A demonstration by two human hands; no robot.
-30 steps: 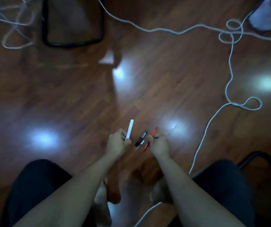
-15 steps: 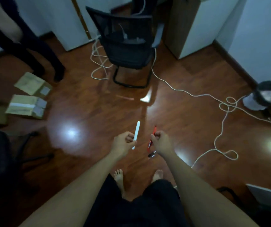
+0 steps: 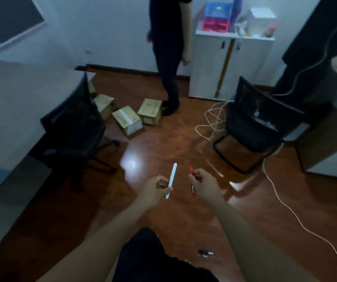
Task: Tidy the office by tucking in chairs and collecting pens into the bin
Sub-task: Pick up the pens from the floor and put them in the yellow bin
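Since a moment ago my view has lifted from the floor to the room, and the dark pen [image 3: 206, 252] that was in my right hand [image 3: 205, 185] now lies on the floor just behind my right forearm. My left hand [image 3: 153, 188] is curled, its fingers [image 3: 163, 183] pinching a white pen [image 3: 171, 180] that points up and away from me. My right hand's fingers [image 3: 197, 176] are closed on a red pen [image 3: 192, 181], held upright. Both hands hover close together above the wooden floor [image 3: 163, 143].

Ahead on the left, a black wheeled chair [image 3: 73, 127] stands by the corner of the grey bench [image 3: 21, 98]. On the right, a black sled-base chair [image 3: 255, 127] stands out from the wood-sided bench [image 3: 326, 129], with white cable [image 3: 281, 198] trailing past it. Cardboard boxes [image 3: 126, 119] lie near another person's legs [image 3: 170, 92].

I judge this to be the pen-collecting step. No bin is in view, so next I should retrieve the fallen pen, then look for the bin.
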